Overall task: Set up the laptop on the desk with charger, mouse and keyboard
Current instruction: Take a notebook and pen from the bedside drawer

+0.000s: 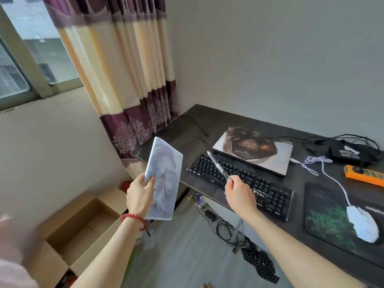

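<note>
Dark table (218, 123): closed picture-skinned laptop (252, 149) far, black keyboard (239, 181) near, white mouse (362, 223) right, black charger (345, 152) apparently unconnected. Left grip (140, 194) clutched pale notebook (164, 179); right grip (239, 194) pinched clear pen (218, 165).

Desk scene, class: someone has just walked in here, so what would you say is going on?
A person stands at the desk with both hands full: the left hand grips a notebook, the right hand pinches a pen above the keyboard. The laptop lies closed behind the keyboard. A white mouse sits on the mouse pad, and the charger rests near an orange power strip. An open cardboard box stands on the floor.
</note>
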A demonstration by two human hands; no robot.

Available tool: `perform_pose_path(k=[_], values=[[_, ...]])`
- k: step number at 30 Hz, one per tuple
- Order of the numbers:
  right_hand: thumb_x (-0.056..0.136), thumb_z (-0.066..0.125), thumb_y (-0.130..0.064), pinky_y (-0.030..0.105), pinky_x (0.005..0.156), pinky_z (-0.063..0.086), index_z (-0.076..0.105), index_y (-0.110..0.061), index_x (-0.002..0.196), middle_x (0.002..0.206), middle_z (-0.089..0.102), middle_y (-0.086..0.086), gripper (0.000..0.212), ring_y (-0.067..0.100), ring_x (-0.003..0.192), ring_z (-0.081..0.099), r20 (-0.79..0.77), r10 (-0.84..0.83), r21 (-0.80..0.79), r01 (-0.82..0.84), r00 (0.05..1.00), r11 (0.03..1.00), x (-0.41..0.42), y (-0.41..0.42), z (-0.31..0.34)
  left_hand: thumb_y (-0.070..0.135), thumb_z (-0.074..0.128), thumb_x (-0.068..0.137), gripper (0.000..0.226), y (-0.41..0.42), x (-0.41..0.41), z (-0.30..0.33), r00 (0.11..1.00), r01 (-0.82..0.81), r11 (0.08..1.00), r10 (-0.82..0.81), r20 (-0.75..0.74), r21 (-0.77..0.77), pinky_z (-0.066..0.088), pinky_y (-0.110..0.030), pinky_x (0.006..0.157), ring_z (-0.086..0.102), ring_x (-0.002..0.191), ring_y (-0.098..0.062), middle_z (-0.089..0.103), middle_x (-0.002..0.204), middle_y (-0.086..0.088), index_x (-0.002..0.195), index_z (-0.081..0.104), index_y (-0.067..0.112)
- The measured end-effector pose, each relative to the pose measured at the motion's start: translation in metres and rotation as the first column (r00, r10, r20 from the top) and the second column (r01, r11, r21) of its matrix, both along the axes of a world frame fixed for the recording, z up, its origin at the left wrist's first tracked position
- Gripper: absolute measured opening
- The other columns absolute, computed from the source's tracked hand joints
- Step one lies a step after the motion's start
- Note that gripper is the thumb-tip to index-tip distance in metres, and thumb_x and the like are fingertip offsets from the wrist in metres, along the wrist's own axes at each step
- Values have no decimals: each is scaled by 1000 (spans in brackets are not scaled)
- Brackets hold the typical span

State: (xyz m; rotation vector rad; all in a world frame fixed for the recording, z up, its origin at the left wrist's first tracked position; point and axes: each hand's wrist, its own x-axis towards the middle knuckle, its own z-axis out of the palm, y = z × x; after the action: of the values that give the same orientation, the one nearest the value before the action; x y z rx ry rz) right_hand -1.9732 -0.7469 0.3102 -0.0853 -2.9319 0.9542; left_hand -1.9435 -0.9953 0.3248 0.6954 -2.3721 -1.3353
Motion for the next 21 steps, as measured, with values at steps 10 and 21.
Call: perform_pose_path(k=[10,21], values=[[97,31,-22,39,73,46,45,-5,106,102,67,18,24,38,95,61,154,-32,211,-1,988,978,-213,-108,-37,26,59,86,3,-100,-217,-43,969,93,995,-96,229,27,47,-37,76,59,82,-25,63,81,1,89,58,27],[96,32,-24,31,59,36,37,-7,117,95,70,11,28,33,86,66,326,-214,350,92,921,932,-337,-197,-116,18,56,89,26,-167,-426,-136,801,381,915,-398,447,130,46,-37,81,59,97,-37,65,98,-15,113,57,7]])
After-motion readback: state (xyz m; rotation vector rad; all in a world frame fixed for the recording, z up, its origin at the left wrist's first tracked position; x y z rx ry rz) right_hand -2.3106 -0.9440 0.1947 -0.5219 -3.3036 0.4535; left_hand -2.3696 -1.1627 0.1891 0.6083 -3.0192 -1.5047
